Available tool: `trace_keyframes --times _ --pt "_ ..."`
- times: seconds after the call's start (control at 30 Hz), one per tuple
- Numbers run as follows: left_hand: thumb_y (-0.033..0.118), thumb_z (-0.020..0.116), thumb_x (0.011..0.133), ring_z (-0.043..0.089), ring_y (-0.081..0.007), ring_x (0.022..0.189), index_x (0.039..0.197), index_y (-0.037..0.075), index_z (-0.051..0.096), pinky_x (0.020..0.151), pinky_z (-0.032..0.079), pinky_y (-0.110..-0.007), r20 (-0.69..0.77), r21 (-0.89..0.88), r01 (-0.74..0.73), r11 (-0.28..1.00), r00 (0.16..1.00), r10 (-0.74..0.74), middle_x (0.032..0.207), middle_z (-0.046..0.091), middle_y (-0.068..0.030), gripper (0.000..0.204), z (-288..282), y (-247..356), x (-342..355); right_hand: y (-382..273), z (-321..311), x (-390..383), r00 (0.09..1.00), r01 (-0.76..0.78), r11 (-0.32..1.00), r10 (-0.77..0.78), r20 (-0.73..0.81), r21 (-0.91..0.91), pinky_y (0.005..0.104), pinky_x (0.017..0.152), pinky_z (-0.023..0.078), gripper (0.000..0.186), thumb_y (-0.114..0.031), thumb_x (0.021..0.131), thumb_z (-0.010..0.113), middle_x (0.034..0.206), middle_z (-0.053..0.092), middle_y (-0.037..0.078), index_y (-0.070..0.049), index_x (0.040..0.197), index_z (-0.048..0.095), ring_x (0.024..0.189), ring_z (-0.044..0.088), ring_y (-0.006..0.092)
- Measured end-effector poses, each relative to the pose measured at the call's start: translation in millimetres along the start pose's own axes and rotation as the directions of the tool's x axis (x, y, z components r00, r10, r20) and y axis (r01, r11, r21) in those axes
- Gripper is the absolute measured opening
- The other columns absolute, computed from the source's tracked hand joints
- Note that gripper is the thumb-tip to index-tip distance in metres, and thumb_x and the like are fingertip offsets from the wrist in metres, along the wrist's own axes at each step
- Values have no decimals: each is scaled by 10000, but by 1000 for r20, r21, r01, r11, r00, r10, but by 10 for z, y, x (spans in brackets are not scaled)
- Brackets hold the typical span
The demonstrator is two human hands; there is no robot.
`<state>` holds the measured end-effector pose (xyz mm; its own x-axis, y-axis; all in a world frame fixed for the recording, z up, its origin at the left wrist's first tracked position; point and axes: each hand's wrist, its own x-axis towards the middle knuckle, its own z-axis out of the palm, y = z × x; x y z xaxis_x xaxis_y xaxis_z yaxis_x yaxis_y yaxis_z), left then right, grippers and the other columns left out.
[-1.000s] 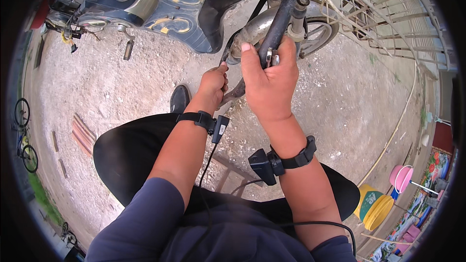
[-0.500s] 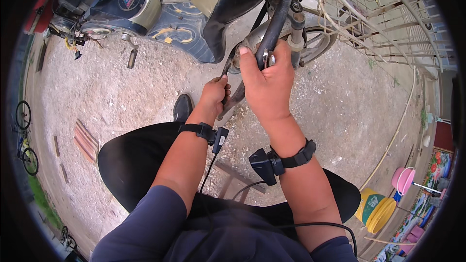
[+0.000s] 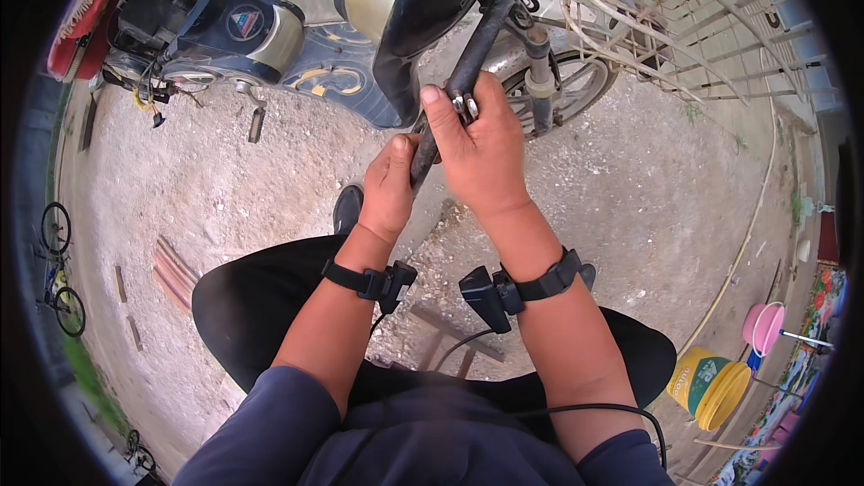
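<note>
Both my hands are on the black handlebar (image 3: 481, 40) of a dark blue scooter, which slants down toward me. My right hand (image 3: 486, 148) is closed round it, thumb on its left side, beside small shiny metal fittings (image 3: 464, 107) that look like bolts or nuts. Just below and left, my left hand (image 3: 389, 187) is closed on the lower part of the bar, thumb up. Most of its fingers are hidden behind the palm. The scooter's dark front shield (image 3: 427, 13) and fork tube (image 3: 539, 72) stand just beyond my hands.
A wire basket (image 3: 666, 27) hangs over the front wheel (image 3: 585, 90). Scooter footboard (image 3: 328, 72) and seat parts lie to the left. On the gravelly ground are wood strips (image 3: 171, 272), a wooden stool (image 3: 450, 342) under me, a yellow bucket (image 3: 720, 396) and a pink bucket (image 3: 761, 328).
My left hand has moved up along the bar, closer to my right hand, and its thumb now points upward. My right hand has shifted slightly left and stays closed on the bar.
</note>
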<state>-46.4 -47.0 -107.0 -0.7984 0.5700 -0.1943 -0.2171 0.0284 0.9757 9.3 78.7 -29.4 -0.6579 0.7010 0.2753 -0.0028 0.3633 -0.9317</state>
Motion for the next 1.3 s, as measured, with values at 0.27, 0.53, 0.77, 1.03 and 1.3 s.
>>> trace_keyframes --times 0.27,0.53,0.77,1.03,1.3 --pt "343 653 991 477 -79 757 975 -3 618 682 448 -257 158 105 -230 967 964 212 804 592 -5 348 167 241 -60 -58 -95 66 999 24 999 -23 38 -31 443 633 475 439 -419 906 699 727 605 178 -21 808 543 677 598 386" --pt "341 663 983 472 -123 662 858 1 567 594 445 -315 47 348 -320 881 945 325 690 555 -68 374 204 317 -40 -27 -47 128 998 55 998 -54 11 -21 448 633 472 433 -400 903 706 739 599 176 -11 800 548 686 600 392" --pt "378 664 975 483 -167 613 839 2 554 578 445 -332 -18 418 -309 854 937 348 655 567 -108 415 325 412 -19 -29 -58 245 999 -6 1000 4 42 30 343 593 451 382 -368 921 714 711 595 87 -12 850 596 636 545 200" --pt "407 658 975 481 -172 607 838 -2 559 572 444 -339 -37 361 -353 863 919 392 650 563 -107 442 297 356 40 -11 -81 271 992 -61 993 49 113 104 427 655 491 447 -436 905 696 769 649 181 3 885 609 711 636 363" --pt "443 645 979 448 -127 651 848 -1 562 579 430 -310 -38 397 -286 872 944 327 652 517 -53 470 220 405 84 139 -280 91 991 -66 997 60 119 47 373 707 520 443 -422 941 663 872 707 171 -12 1107 668 764 678 311"
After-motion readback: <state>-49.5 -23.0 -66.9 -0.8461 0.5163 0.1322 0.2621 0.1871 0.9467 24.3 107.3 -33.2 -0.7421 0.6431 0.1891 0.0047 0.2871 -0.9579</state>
